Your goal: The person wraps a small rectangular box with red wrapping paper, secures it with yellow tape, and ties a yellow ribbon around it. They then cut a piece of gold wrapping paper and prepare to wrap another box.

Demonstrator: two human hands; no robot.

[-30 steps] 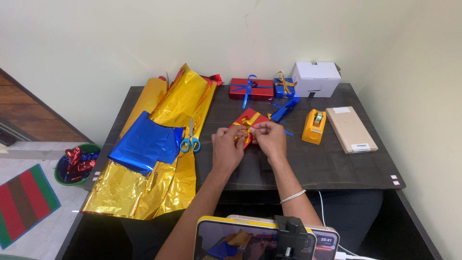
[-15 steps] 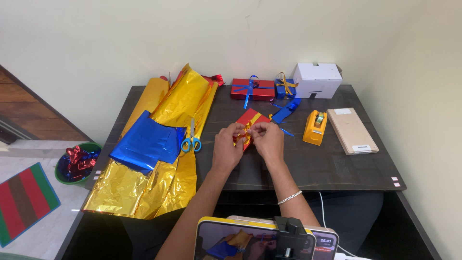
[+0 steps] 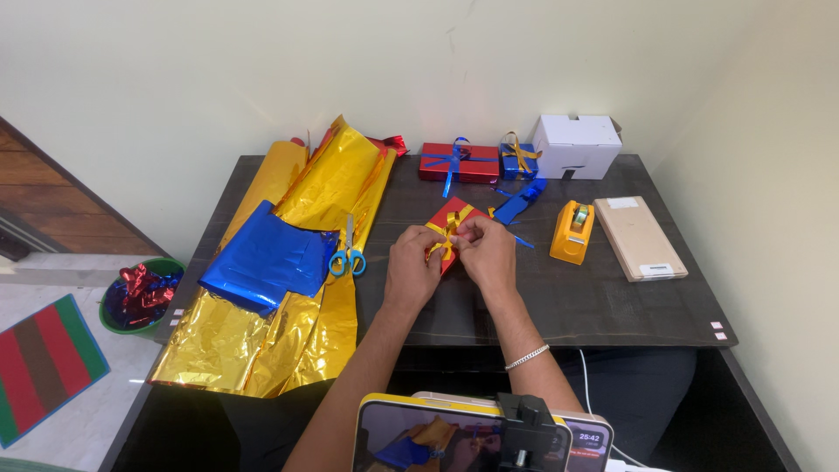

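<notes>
A: Quickly, biggest first. Dark desk (image 3: pixel 612 306), gold foil sheets (image 3: pixel 288 288) spread on its left side, blue foil (image 3: pixel 266 258) on top, scissors (image 3: pixel 348 253) just beside it.

B: Risk?

A: Foil hangs over the front desk edge; a nudge from the forearm could slide it off, I'd say. The small red gift box (image 3: pixel 454 218) sits mid-desk under both hands. Left hand (image 3: pixel 412 267) and right hand (image 3: pixel 489 249) are both pinched shut on the gold ribbon (image 3: pixel 444 240). It looks slick, so the knot could slip or the box could tip if pulled unevenly.

B: Versus earlier?

A: Barely any change. Hands sit in the same spot on the box, fingers shifted slightly on the ribbon. Tape dispenser (image 3: pixel 572 232) unmoved.
</notes>
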